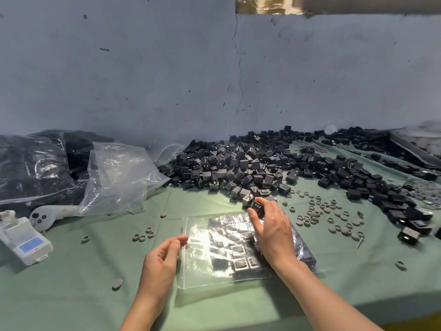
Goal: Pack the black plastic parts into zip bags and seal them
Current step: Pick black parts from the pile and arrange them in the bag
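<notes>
Now a black part is gripped by the right hand beyond the zip bag, mouth pinched by the left hand

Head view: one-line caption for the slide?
Left hand pinches the zip bag edge while right hand grips a black plastic part beside the pile.
</notes>
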Demonstrator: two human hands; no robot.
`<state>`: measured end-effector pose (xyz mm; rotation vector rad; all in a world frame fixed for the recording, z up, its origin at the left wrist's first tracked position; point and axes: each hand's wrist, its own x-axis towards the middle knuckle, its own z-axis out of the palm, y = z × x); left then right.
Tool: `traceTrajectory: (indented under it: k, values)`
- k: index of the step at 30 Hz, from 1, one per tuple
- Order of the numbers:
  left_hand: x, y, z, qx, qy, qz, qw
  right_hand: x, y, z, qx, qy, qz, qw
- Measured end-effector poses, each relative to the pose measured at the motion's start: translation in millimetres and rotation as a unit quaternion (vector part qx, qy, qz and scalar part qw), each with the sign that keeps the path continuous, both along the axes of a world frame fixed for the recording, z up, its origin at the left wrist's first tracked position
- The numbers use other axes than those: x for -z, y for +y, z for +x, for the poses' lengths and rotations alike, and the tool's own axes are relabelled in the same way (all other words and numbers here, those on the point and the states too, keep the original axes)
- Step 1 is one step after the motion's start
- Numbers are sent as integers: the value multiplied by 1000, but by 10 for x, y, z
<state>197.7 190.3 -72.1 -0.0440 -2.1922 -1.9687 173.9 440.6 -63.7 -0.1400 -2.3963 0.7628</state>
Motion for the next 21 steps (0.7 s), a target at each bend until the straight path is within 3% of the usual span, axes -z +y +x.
traceTrajectory:
  k: [5, 8, 10, 16, 21]
  values:
    - [22, 3, -38, -25, 11, 16, 999, -195, -52, -12, -25, -17, 37, 999]
    - [-13, -21, -5, -121, 73, -52, 989, -458, -213, -15, -120, -42, -35, 991]
    - [-122, -15, 49, -144, 119, -76, 980, -597, -369, 31, -208, -63, -31, 976]
    - [-491, 37, 96, 53, 116, -100, 987, -781, -793, 177, -338, -95, 97, 931]
    - [-456, -107, 79, 33, 75, -76, 994, -770, -828, 254, -361, -103, 104, 921]
